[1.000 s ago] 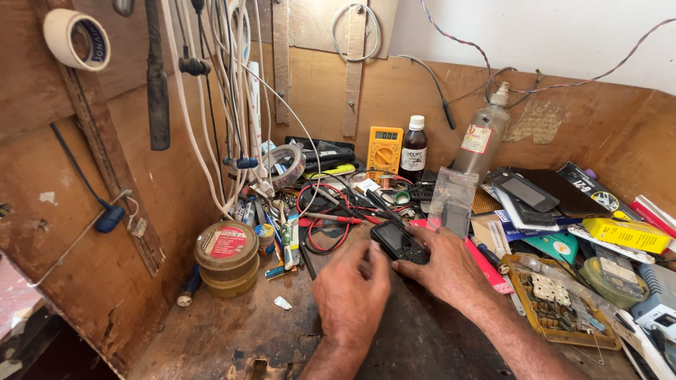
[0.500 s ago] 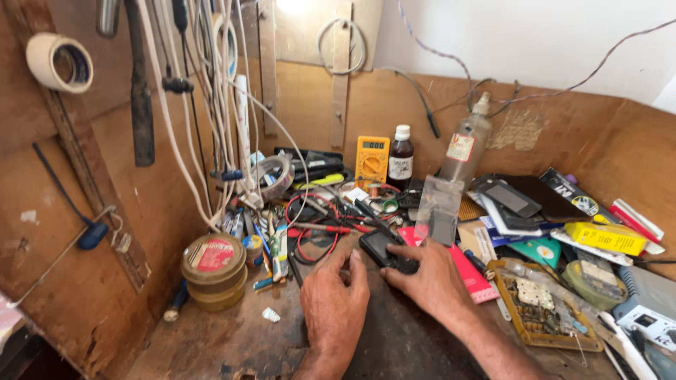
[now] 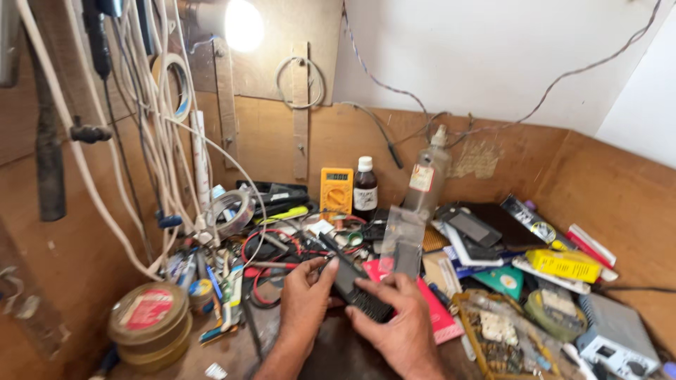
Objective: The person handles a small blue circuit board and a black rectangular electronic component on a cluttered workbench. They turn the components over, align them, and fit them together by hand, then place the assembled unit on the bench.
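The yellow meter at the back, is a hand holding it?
No, the yellow meter leans alone against the back board, while both the left hand and right hand hold a black device.

A bare bulb (image 3: 243, 24) at the top of the back board burns out to a white glare, while soft daylight from the right keeps the white wall (image 3: 479, 49) bright and the tabletop (image 3: 232, 355) evenly lit, with only faint shadows under the clutter. The hanging cables (image 3: 151, 127) at the left edge bow and smear from wide-angle distortion and motion blur. The centre is fairly sharp, and the near corners fall darker.
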